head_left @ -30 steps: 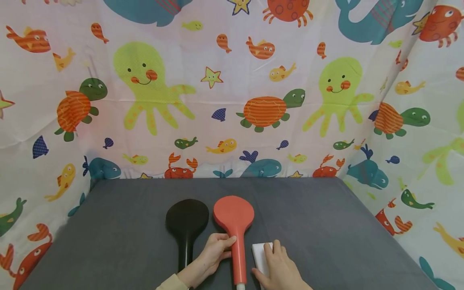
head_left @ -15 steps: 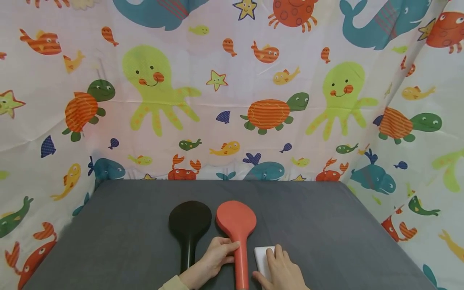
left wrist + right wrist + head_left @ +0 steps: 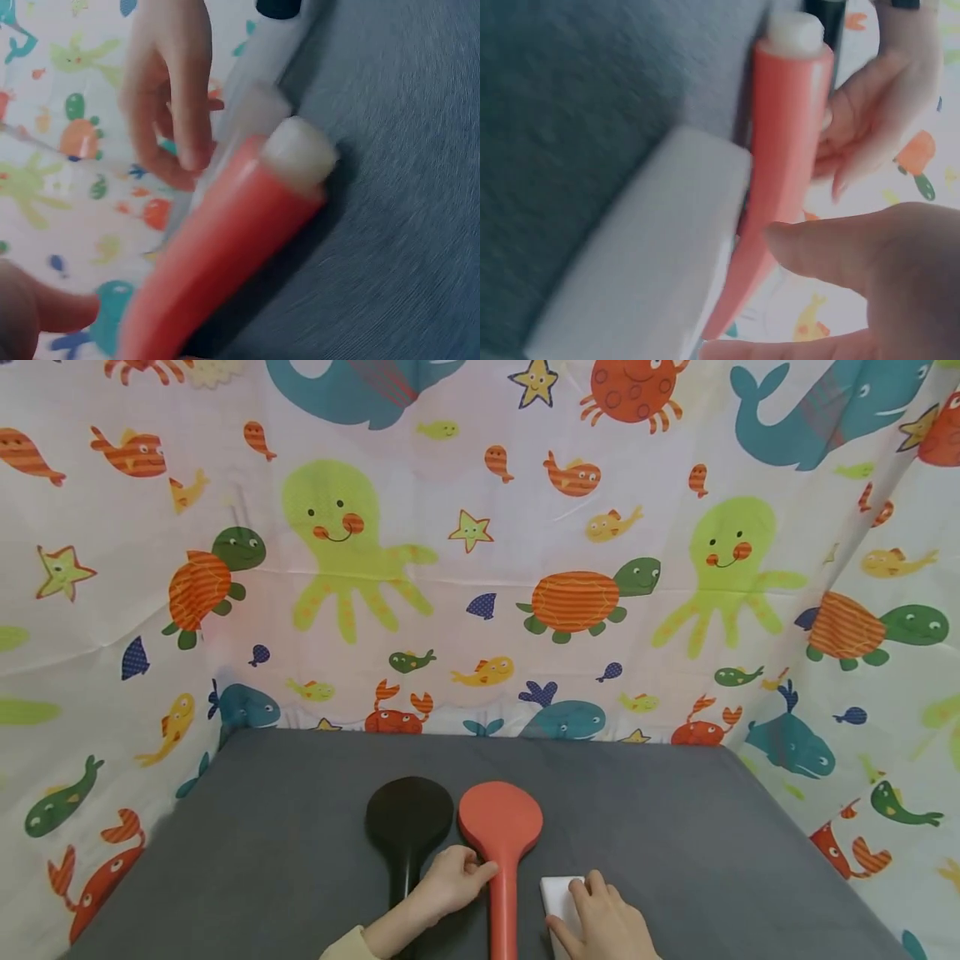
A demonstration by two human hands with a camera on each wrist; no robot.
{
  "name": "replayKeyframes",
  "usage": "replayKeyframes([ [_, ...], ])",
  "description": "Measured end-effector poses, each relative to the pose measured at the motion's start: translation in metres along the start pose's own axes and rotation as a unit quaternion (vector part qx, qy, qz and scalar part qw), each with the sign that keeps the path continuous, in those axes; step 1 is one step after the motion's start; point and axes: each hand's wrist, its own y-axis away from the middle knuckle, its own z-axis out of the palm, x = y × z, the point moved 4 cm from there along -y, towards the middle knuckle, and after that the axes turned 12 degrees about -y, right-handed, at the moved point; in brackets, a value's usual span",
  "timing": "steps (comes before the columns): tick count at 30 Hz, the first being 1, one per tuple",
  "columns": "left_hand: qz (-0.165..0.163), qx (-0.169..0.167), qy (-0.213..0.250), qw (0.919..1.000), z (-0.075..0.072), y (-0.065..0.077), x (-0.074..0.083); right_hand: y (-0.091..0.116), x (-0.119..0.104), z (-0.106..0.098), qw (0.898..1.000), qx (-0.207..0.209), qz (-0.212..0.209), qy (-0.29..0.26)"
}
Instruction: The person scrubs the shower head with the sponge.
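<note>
A red paddle-shaped thing (image 3: 500,818), round-headed with a straight handle, lies on the grey cloth. The handle ends in a white stub (image 3: 300,154) in the left wrist view. My left hand (image 3: 455,883) is beside that handle, thumb tip right at its edge, fingers loosely bent and not wrapped round it. Left of it lies a matching black paddle-shaped thing (image 3: 408,818), its handle partly behind my left forearm. My right hand (image 3: 609,925) rests over a white oblong block (image 3: 649,247), fingertips at its top. In the right wrist view the thumb (image 3: 810,251) stands apart from the block.
Grey cloth (image 3: 660,827) covers the table. A sea-animal curtain (image 3: 442,610) hangs along the back and both sides. Both paddle-shaped things and the block lie side by side near the front middle.
My left hand has loosened from the red handle, its fingers drawing off to the left. The head view has shifted, moving the scene rightward. My right hand keeps its place at the white block.
</note>
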Motion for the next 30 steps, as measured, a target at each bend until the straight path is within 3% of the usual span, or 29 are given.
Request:
replayKeyframes([
  [3,0.059,0.0,-0.063,0.9963,-0.019,0.012,0.01,-0.003,-0.002,-0.007,1.0,0.005,0.001,-0.002],
  [5,0.089,0.037,-0.093,0.991,-0.036,0.021,0.013,-0.004,-0.004,-0.01,1.0,0.018,-0.004,0.0],
  [6,0.099,0.071,-0.114,0.986,-0.046,0.025,0.012,-0.005,-0.005,-0.011,1.0,0.022,-0.006,0.003],
  [8,0.09,0.149,-0.149,0.9733,-0.064,0.034,0.007,-0.006,-0.006,-0.012,1.0,0.025,-0.007,0.005],
  [10,0.058,0.211,-0.179,0.9591,-0.079,0.044,-0.002,-0.008,-0.006,-0.012,1.0,0.018,0.002,0.003],
  [12,0.016,0.234,-0.193,0.9528,-0.088,0.051,-0.014,-0.009,-0.004,-0.009,1.0,0.002,0.017,-0.003],
  [15,-0.028,0.187,-0.17,0.9669,-0.092,0.054,-0.033,-0.01,-0.002,-0.003,0.999,-0.023,0.046,-0.01],
  [18,-0.055,0.118,-0.096,0.9868,-0.087,0.049,-0.048,-0.011,-0.002,0.005,0.998,-0.033,0.056,0.003],
  [20,-0.068,0.081,-0.05,0.9932,-0.082,0.044,-0.055,-0.011,-0.003,0.01,0.998,-0.029,0.048,0.02],
  [23,-0.071,0.049,-0.004,0.9962,-0.077,0.038,-0.062,-0.01,-0.003,0.016,0.999,-0.011,0.025,0.047],
  [26,-0.066,0.038,0.052,0.9957,-0.074,0.035,-0.067,-0.01,-0.004,0.02,0.998,0.007,0.004,0.06],
  [30,-0.06,0.021,0.172,0.9831,-0.075,0.035,-0.068,-0.012,-0.005,0.02,0.998,0.015,0.0,0.056],
])
